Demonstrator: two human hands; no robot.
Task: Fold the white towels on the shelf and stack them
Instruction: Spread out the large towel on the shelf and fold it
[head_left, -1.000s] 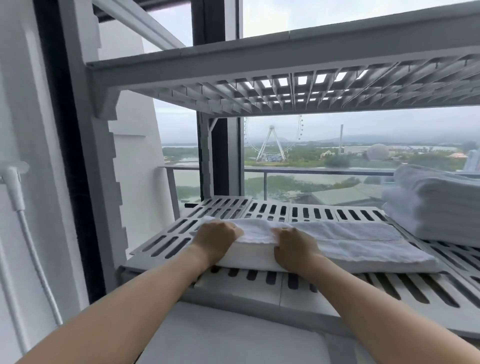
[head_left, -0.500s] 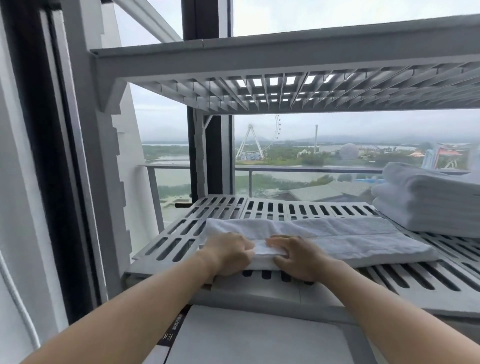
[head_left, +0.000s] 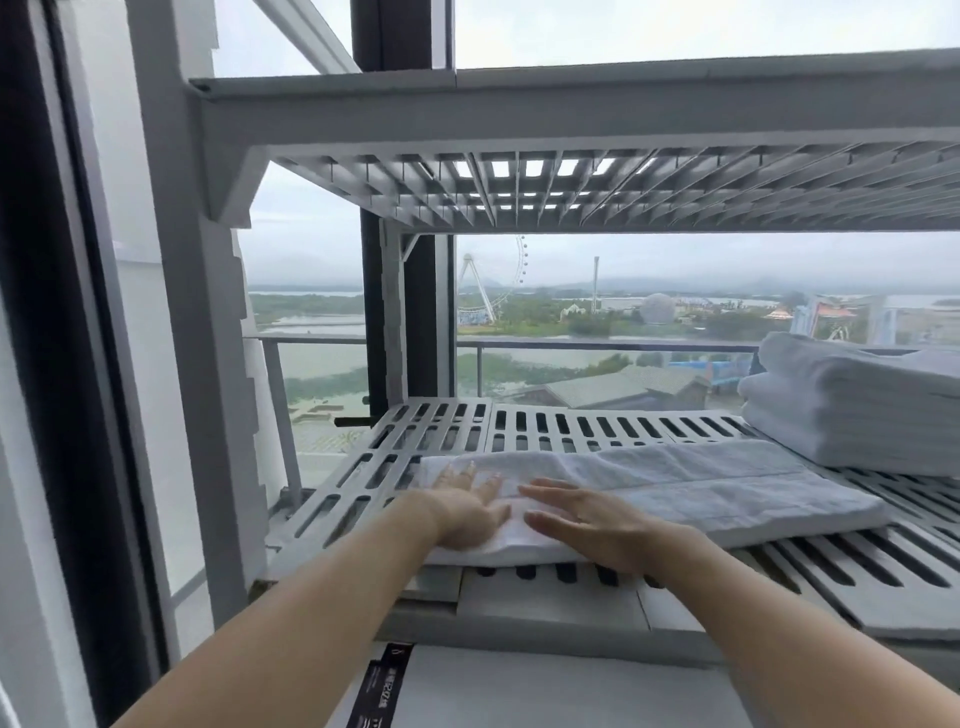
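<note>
A white towel (head_left: 691, 488), folded into a long strip, lies along the front of the slatted grey shelf (head_left: 545, 426). My left hand (head_left: 467, 506) rests flat on the towel's left end, fingers spread. My right hand (head_left: 582, 519) lies flat just beside it, fingers stretched toward the left. Neither hand grips the cloth. A stack of folded white towels (head_left: 852, 400) sits at the shelf's right, partly cut off by the frame edge.
An upper slatted shelf (head_left: 571, 192) hangs close above. A grey upright post (head_left: 192, 364) stands at the left. A window behind shows a railing and a view outside. A white box top with a black label (head_left: 384, 686) lies below the shelf.
Both hands were curled on the towel's left end; they now lie flat with fingers spread. The view has shifted left and slightly up.
</note>
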